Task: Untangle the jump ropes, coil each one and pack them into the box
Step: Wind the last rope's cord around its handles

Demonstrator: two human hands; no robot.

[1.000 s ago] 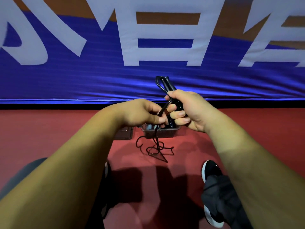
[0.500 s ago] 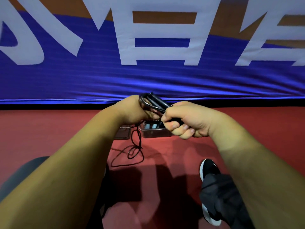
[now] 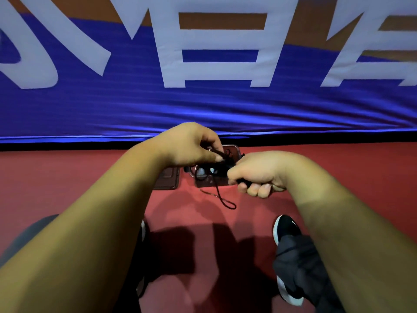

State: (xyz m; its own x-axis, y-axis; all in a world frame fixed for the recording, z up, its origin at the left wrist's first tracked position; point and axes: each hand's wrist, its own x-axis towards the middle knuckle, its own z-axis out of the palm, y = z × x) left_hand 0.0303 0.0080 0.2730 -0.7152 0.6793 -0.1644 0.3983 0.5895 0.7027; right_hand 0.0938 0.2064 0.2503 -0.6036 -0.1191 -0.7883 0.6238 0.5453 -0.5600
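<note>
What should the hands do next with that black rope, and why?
Probably wind the dangling part once more around the bundle. The right hand grips the bundled jump rope, the left hand pinches its cord beside it, and a loose end hangs down to the red floor by the clear box, so it doesn't look ready to pack.
</note>
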